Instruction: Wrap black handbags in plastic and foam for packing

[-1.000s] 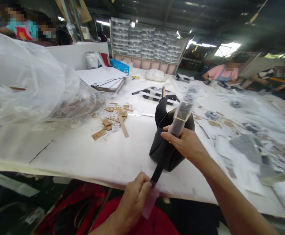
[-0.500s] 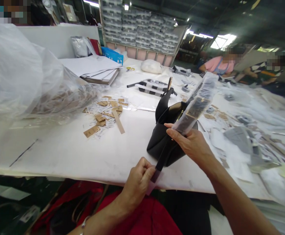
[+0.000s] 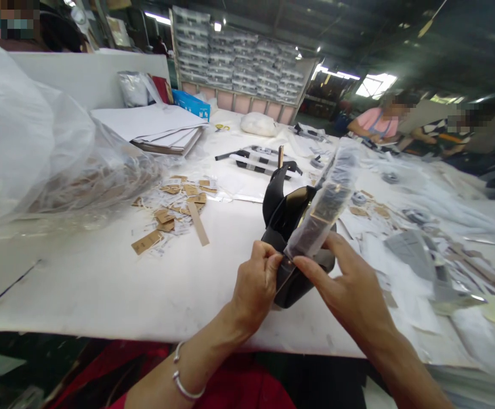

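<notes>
A black handbag [image 3: 273, 196] stands open-topped on the white table, its zip opening showing a tan lining. Leaning across its right side is a strap bundle wrapped in clear film [image 3: 322, 213], with a gold-coloured metal part visible through the wrap. My right hand [image 3: 352, 284] grips the lower end of this bundle, thumb in front and fingers behind. Close against it, my left hand [image 3: 256, 281] is closed in a pinch on the black strap [image 3: 285, 275] at the bundle's lower end. The fingertips of the left hand partly hide what they pinch.
Brown paper tags [image 3: 166, 218] lie scattered left of the bag. A large clear plastic bag [image 3: 21, 136] fills the far left. Paper sheets [image 3: 154, 122] are stacked behind. Wrapping scraps [image 3: 418, 250] cover the right side. A co-worker [image 3: 375, 122] sits at the back right.
My left hand has moved up along the strap from near the table edge to beside my right hand. The long pulled-out strap end no longer shows. The view has shifted slightly.
</notes>
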`<state>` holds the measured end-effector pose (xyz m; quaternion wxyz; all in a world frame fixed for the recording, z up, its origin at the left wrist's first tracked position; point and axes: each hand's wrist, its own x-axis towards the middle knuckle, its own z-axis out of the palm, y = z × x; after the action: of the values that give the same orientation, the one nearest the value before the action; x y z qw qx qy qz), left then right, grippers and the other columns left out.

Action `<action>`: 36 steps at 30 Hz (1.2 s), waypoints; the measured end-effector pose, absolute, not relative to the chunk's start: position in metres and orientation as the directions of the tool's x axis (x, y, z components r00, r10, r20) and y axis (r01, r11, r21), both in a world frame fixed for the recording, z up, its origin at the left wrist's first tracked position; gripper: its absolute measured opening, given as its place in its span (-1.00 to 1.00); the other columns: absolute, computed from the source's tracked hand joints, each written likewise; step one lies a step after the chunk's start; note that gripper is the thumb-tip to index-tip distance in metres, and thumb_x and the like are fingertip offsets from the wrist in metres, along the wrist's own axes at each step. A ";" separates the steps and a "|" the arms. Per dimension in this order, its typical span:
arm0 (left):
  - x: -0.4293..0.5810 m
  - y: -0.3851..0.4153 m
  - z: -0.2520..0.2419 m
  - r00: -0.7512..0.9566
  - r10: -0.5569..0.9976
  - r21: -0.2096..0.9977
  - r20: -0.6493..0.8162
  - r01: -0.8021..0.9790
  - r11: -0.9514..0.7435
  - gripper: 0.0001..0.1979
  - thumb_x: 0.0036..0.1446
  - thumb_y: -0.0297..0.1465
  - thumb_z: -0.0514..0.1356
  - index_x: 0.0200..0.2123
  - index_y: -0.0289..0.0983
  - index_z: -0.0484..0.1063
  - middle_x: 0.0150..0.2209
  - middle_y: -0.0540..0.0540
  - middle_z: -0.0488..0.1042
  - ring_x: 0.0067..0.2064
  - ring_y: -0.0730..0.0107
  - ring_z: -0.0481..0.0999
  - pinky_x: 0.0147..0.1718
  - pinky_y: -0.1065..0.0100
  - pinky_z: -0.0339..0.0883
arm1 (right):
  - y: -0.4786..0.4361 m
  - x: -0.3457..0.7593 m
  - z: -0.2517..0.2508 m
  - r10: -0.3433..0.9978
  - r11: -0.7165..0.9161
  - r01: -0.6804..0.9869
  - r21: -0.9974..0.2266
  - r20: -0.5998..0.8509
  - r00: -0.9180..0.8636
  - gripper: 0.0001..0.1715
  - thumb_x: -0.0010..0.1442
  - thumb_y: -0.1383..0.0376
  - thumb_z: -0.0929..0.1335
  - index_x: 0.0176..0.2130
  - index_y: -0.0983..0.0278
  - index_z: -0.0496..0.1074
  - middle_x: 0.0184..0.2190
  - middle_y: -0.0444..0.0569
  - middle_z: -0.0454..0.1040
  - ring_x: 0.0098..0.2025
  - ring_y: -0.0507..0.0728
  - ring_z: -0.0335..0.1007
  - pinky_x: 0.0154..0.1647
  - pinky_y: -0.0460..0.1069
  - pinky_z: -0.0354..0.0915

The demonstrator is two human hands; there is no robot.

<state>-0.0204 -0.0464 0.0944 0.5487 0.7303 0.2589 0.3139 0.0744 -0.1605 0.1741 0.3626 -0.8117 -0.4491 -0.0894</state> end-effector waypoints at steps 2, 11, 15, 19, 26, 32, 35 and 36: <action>-0.025 -0.046 0.091 0.659 0.734 0.965 0.164 0.046 -0.257 -0.85 0.32 -0.25 0.01 -0.28 -0.17 0.24 -0.48 0.08 0.40 -0.47 0.40 0.42 -0.48 0.41 0.09 | -0.177 0.065 0.169 0.557 -0.379 0.746 -0.548 0.508 0.657 -0.73 0.17 0.07 0.41 -0.22 0.18 0.56 -0.24 -0.05 0.61 -0.22 0.17 0.53 -0.17 -0.02 0.41; -0.031 -0.049 0.093 0.692 0.703 0.966 0.166 0.030 -0.257 -0.88 0.31 -0.27 0.03 -0.20 -0.16 0.28 -0.45 0.07 0.43 -0.46 0.41 0.43 -0.46 0.41 0.12 | -0.159 0.033 0.128 0.672 -0.428 0.258 -0.866 -0.114 0.731 -0.47 0.22 -0.09 0.28 -0.46 0.25 0.51 -0.55 -0.06 0.54 -0.48 0.12 0.50 -0.44 -0.08 0.39; -0.039 -0.045 0.091 0.715 0.694 0.993 0.084 0.002 -0.122 -0.74 0.27 -0.31 0.09 0.02 -0.15 0.23 -0.53 0.15 0.33 -0.50 0.44 0.36 -0.47 0.43 0.12 | -0.146 0.030 0.129 0.587 -0.388 0.331 -0.860 0.047 0.809 -0.49 0.17 -0.05 0.33 -0.58 0.25 0.43 -0.67 -0.12 0.40 -0.57 0.06 0.38 -0.53 -0.13 0.33; -0.045 -0.039 0.083 0.824 0.562 0.961 -0.067 -0.098 0.258 -0.72 0.14 -0.21 0.24 -0.23 -0.24 0.27 -0.50 0.14 0.29 -0.50 0.51 0.30 -0.50 0.48 0.16 | -0.145 0.027 0.129 0.543 -0.405 0.350 -0.845 0.087 0.835 -0.50 0.13 -0.03 0.35 -0.63 0.25 0.39 -0.71 -0.15 0.34 -0.62 0.02 0.32 -0.59 -0.16 0.28; -0.050 -0.048 0.088 0.735 0.677 0.998 0.036 -0.056 0.008 -0.75 0.12 -0.34 0.27 -0.50 -0.27 0.29 -0.53 0.09 0.30 -0.47 0.53 0.28 -0.48 0.49 0.15 | -0.148 0.030 0.131 0.550 -0.423 0.273 -0.864 -0.005 0.835 -0.49 0.15 -0.06 0.34 -0.60 0.25 0.42 -0.68 -0.11 0.44 -0.58 0.07 0.43 -0.54 -0.14 0.33; -0.053 -0.054 0.083 0.594 0.584 0.771 0.554 -0.100 -0.629 -0.87 0.26 -0.50 0.16 -0.38 -0.28 0.40 -0.45 0.00 0.41 -0.42 0.47 0.41 -0.42 0.45 0.25 | -0.149 0.029 0.124 0.554 -0.354 0.169 -0.920 -0.060 0.831 -0.48 0.13 -0.10 0.37 -0.54 0.27 0.46 -0.66 -0.08 0.46 -0.58 0.09 0.44 -0.53 -0.10 0.37; -0.053 -0.054 0.084 0.538 0.406 0.532 0.739 -0.096 -0.841 -0.87 0.29 -0.56 0.09 -0.23 -0.32 0.43 -0.43 -0.05 0.44 -0.38 0.39 0.42 -0.39 0.40 0.29 | -0.149 0.029 0.122 0.627 -0.243 -0.008 -0.970 -0.163 0.762 -0.46 0.10 -0.14 0.38 -0.46 0.29 0.48 -0.60 -0.05 0.50 -0.57 0.10 0.45 -0.51 -0.05 0.43; -0.054 -0.055 0.085 0.536 0.374 0.485 0.757 -0.078 -0.871 -0.86 0.29 -0.57 0.07 -0.21 -0.33 0.43 -0.44 -0.07 0.43 -0.39 0.38 0.41 -0.41 0.38 0.29 | -0.149 0.030 0.122 0.646 -0.219 -0.051 -0.974 -0.184 0.741 -0.46 0.08 -0.14 0.40 -0.46 0.30 0.48 -0.59 -0.05 0.50 -0.56 0.10 0.45 -0.51 -0.04 0.43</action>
<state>-0.0536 -0.0545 0.0853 0.2384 0.8432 0.0876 0.4738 0.0304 -0.1493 0.1225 0.5901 -0.7227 -0.2057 0.2954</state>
